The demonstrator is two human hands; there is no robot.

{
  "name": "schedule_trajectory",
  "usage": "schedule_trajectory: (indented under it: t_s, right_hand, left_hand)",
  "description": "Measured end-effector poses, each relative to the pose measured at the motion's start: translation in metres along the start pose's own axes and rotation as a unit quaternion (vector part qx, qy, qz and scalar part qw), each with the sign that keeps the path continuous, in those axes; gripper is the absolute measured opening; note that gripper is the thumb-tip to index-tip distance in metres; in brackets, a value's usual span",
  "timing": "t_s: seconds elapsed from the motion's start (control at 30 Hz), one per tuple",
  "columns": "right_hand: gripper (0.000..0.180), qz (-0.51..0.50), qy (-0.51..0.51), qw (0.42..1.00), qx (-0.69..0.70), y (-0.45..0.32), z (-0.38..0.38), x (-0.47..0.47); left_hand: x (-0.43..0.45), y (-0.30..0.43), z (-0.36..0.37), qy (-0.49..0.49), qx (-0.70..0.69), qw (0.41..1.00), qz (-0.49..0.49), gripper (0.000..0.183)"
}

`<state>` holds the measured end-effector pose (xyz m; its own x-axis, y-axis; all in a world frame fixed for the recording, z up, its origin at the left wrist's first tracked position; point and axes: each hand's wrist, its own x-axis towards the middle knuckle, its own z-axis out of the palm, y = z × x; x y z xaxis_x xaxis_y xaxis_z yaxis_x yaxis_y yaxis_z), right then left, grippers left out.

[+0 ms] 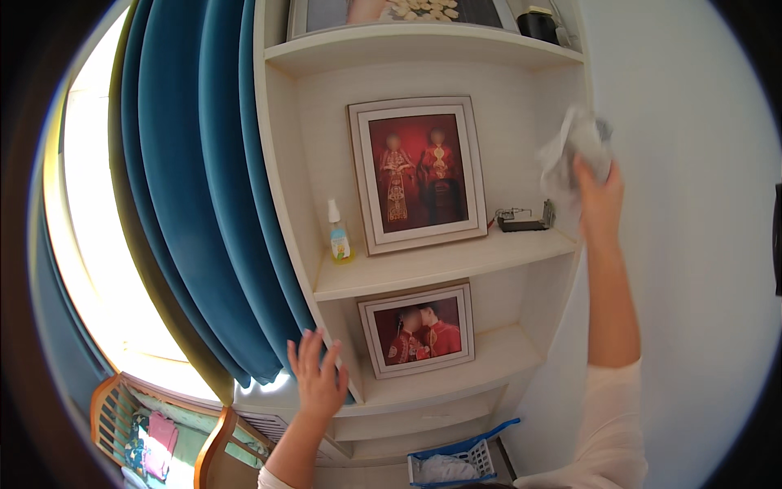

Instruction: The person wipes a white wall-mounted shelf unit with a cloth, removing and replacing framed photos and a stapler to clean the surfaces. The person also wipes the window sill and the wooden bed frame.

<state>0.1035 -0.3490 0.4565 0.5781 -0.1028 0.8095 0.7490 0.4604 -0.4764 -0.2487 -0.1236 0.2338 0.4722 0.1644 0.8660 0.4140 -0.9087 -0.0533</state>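
A crumpled pale cloth (574,147), blurred, is gripped in my right hand (599,192) at the right upright of a white shelf unit (366,287). My left hand (319,379) is raised with fingers apart, near the unit's left upright and the blue curtain (177,183); it holds nothing. On the middle shelf a large framed photo (421,174) of two people in red leans against the back. A spray bottle (339,235) with yellowish liquid stands left of it, and a small dark metal device (524,221) lies to its right.
A smaller framed photo (421,333) rests one shelf lower. On the top shelf are another frame (400,27) and a dark jar (537,25). A blue-and-white plastic basket (452,467) sits below. At lower left stands a wooden crib (211,449); a white wall (684,214) borders the right.
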Motion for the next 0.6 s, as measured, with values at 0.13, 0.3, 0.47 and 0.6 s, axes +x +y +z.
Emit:
schedule_trajectory:
  t_s: [0.13, 0.3, 0.47, 0.6]
  right_hand:
    - [0.031, -0.298, 0.09, 0.905, -0.292, -0.031, 0.027, 0.121]
    - [0.021, -0.329, 0.058, 0.818, -0.468, -0.037, 0.078, 0.206]
    - [0.014, -0.311, 0.052, 0.754, -0.576, -0.032, 0.106, 0.234]
    - [0.015, -0.4, 0.116, 0.685, -0.597, -0.045, 0.119, 0.246]
  left_hand:
    - [0.055, -0.021, 0.009, 0.061, 0.036, 0.997, -0.023, 0.053]
    - [0.093, -0.05, 0.018, 0.074, 0.147, 0.984, -0.07, 0.069]
    - [0.113, -0.067, 0.045, 0.084, 0.142, 0.98, -0.107, 0.062]
    - [0.113, -0.079, 0.06, 0.096, 0.114, 0.985, -0.091, 0.069]
